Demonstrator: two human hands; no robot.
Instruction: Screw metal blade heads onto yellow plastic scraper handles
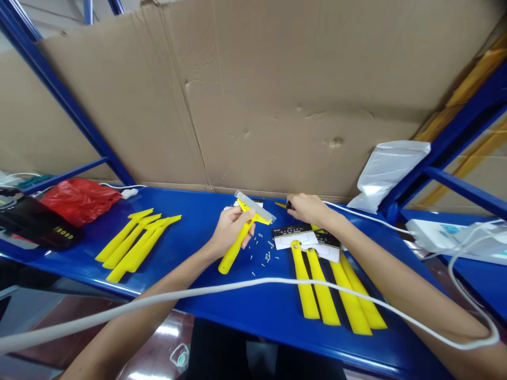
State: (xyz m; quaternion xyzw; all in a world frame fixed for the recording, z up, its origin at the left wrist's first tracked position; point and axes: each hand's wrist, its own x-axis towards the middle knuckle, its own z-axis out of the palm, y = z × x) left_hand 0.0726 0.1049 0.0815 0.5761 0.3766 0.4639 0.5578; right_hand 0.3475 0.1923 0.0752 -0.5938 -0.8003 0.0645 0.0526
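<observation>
My left hand (226, 232) is closed round the neck of a yellow scraper (234, 252), whose wide metal blade under a clear cover points up and away. At the back of the table my right hand (311, 209) has its fingers closed on a slim black-and-yellow tool (282, 205); its kind is hard to make out. Small screws and nuts (266, 257) lie scattered between my hands. Below my right arm, several yellow handles (325, 287) rest partly on black-and-white printed cards (291, 237).
Several yellow scrapers (137, 243) lie in a row at the left, by a red plastic bag (79, 200) and a black bag (47, 221). A white cable (237, 285) crosses in front of my view. Cardboard (277, 95) walls the back of the blue table (237, 303).
</observation>
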